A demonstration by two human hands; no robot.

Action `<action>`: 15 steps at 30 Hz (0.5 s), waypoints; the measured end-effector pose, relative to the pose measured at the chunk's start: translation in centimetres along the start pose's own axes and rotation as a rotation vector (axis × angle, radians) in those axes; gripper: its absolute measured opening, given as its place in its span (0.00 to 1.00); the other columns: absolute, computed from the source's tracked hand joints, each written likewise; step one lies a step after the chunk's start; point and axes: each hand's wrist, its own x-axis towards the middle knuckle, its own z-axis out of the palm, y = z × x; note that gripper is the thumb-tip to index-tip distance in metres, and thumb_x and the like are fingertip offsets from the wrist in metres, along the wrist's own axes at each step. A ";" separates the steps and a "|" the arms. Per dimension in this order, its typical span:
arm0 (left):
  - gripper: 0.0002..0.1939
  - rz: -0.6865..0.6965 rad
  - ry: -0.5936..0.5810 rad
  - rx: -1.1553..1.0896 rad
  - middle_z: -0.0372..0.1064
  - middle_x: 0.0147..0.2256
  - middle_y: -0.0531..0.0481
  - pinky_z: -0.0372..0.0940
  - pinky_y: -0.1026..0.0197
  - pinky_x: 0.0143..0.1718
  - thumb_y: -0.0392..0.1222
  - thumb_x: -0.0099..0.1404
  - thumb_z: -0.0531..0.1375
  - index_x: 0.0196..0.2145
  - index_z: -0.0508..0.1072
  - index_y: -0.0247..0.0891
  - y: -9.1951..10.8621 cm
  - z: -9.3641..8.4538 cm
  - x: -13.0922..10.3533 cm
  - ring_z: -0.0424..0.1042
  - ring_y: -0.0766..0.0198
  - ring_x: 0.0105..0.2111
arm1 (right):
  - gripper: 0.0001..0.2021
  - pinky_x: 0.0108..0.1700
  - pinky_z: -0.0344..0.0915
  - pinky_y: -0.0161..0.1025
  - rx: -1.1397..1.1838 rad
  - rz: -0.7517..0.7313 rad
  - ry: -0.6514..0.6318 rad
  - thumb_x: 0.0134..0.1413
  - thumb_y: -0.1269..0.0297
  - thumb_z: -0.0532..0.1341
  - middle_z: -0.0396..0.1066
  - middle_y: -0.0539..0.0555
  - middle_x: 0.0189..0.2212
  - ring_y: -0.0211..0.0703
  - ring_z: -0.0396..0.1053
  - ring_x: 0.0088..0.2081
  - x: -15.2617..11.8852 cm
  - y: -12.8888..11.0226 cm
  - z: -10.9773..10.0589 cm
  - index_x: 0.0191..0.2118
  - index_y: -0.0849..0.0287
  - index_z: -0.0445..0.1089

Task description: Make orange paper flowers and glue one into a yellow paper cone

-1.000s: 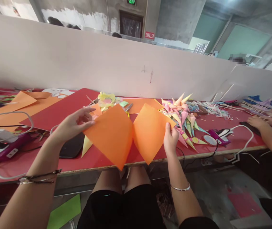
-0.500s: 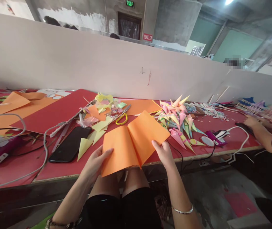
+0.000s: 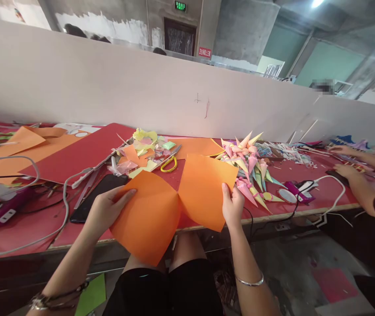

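While the left hand pinches one half of the orange paper and the right hand pinches the other, at six o'clock, whether the two halves join is hard to tell. The left hand partly hides one phone at eight; a co-worker's two arms are cut off at three. One pair of scissors lies near centre on a red table, a pale partition beyond, one lit exit sign at twelve.
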 end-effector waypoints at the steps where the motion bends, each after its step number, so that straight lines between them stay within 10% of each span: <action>1: 0.23 0.027 -0.001 0.031 0.75 0.33 0.49 0.65 0.64 0.29 0.57 0.48 0.55 0.34 0.74 0.38 0.0 -0.1 0.3 0.71 0.56 0.32 | 0.20 0.33 0.61 0.38 0.000 -0.016 -0.008 0.52 0.50 0.52 0.73 0.59 0.29 0.46 0.68 0.32 0.2 0.2 0.0 0.34 0.64 0.69; 15: 0.23 -0.010 0.058 0.193 0.74 0.27 0.51 0.60 0.66 0.19 0.56 0.48 0.56 0.34 0.75 0.38 -1.4 -1.8 2.8 0.69 0.59 0.24 | 0.20 0.24 0.53 0.35 -0.094 0.021 0.196 0.50 0.47 0.52 0.61 0.50 0.16 0.37 0.57 0.20 2.8 2.8 -0.8 0.23 0.61 0.64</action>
